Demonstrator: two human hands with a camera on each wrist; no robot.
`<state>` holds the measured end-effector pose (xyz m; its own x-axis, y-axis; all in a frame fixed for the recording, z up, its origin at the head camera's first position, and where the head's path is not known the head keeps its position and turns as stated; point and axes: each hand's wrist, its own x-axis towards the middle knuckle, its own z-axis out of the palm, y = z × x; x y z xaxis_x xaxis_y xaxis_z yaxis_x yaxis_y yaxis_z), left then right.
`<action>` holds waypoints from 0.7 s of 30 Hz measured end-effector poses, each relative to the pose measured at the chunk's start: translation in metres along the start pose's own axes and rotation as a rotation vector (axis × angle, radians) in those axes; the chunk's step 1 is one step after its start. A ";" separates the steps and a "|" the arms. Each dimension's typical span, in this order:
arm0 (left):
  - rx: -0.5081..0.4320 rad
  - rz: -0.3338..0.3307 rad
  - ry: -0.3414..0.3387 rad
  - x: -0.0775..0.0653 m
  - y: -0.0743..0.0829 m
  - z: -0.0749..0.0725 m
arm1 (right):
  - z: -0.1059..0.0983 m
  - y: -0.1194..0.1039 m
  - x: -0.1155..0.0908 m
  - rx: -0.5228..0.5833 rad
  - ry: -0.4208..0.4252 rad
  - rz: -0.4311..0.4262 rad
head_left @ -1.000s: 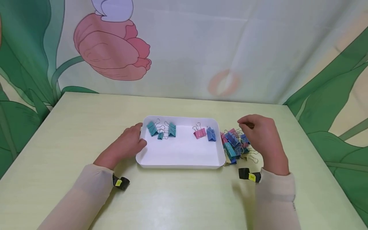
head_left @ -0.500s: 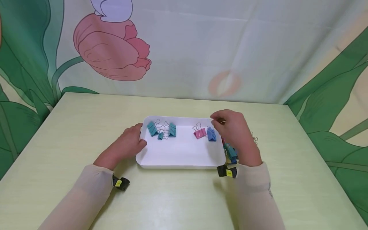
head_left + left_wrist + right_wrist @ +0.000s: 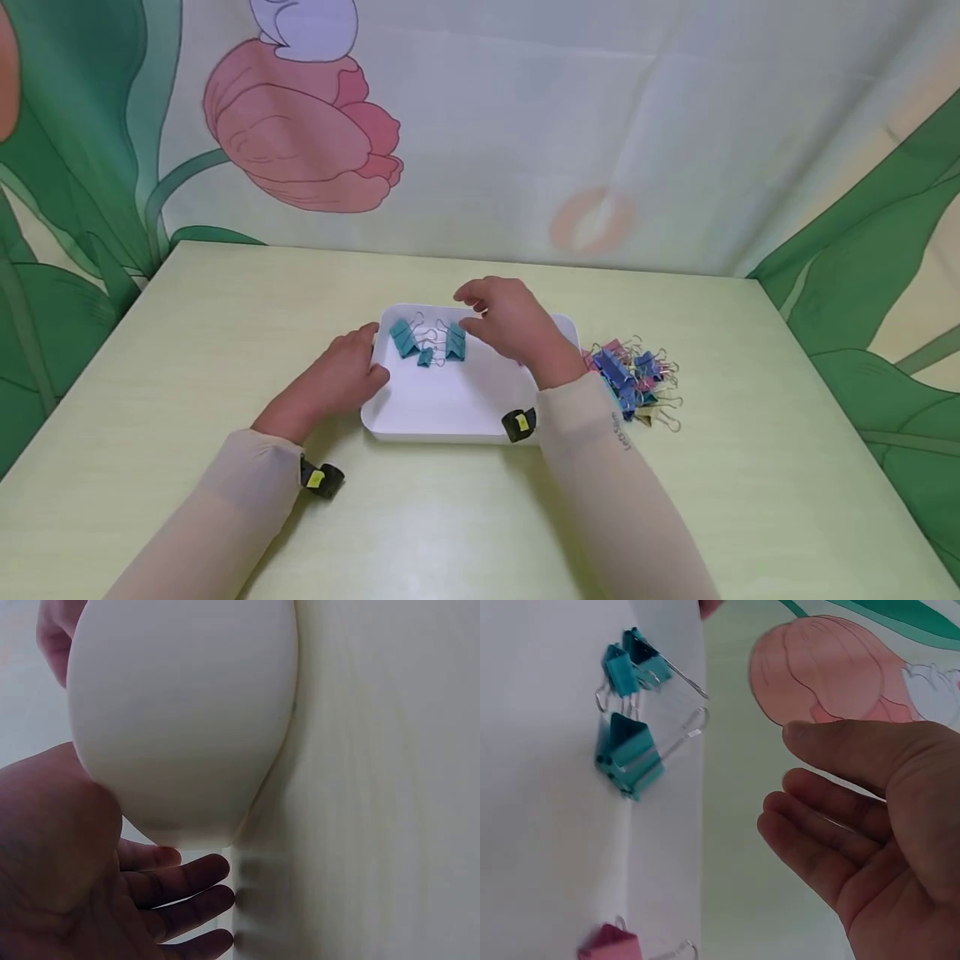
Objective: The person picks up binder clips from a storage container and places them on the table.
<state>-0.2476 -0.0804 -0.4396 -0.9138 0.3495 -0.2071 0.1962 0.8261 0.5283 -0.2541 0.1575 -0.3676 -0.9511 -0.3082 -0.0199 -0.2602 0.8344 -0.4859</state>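
My left hand holds the left end of a white plastic tray, thumb over the rim and fingers along the outside wall. Over the tray's back edge hovers my right hand, thumb and fingers apart; in the right wrist view nothing shows between them. Three teal binder clips lie in the tray's back left: a large one, another large one just under my right fingertips in the head view, and a small one. A pink binder clip shows in the right wrist view; my right hand mostly hides it from above.
A heap of blue, pink, teal and gold binder clips sits against the tray's right end. The pale tabletop runs back to a printed curtain with a tulip and green leaves. A black wrist camera hangs at my right cuff.
My right hand has swept left from above the clip heap, across the tray's right part, to the teal clips. The left hand has kept its place on the tray; the head view has shifted slightly.
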 end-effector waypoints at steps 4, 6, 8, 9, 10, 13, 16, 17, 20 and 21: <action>-0.003 -0.005 0.000 0.000 -0.001 0.000 | 0.011 -0.006 0.013 -0.020 -0.037 0.028; -0.001 -0.007 0.003 0.000 -0.001 0.000 | 0.017 -0.008 0.019 -0.040 -0.042 0.058; -0.001 -0.008 0.004 0.000 -0.001 0.001 | 0.023 -0.010 0.023 -0.057 -0.044 0.095; -0.001 -0.010 0.003 0.000 -0.001 0.000 | 0.025 -0.011 0.025 -0.069 -0.045 0.111; 0.000 -0.012 0.001 0.000 0.000 0.000 | 0.028 -0.012 0.028 -0.076 -0.046 0.126; 0.001 -0.019 -0.012 -0.001 0.000 -0.001 | 0.035 -0.016 0.035 -0.095 -0.053 0.160; 0.000 -0.021 -0.018 -0.001 0.000 -0.002 | 0.040 -0.021 0.040 -0.113 -0.050 0.190; 0.000 -0.018 -0.017 -0.001 0.000 -0.002 | 0.042 -0.023 0.042 -0.115 -0.046 0.201; 0.003 -0.010 -0.012 -0.002 -0.001 -0.002 | 0.045 -0.027 0.045 -0.138 -0.031 0.214; 0.005 -0.009 -0.010 -0.002 -0.001 -0.002 | 0.046 -0.028 0.046 -0.145 -0.031 0.214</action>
<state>-0.2469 -0.0826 -0.4381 -0.9119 0.3462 -0.2206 0.1892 0.8314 0.5225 -0.2827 0.0997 -0.3950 -0.9822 -0.1294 -0.1363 -0.0768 0.9383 -0.3372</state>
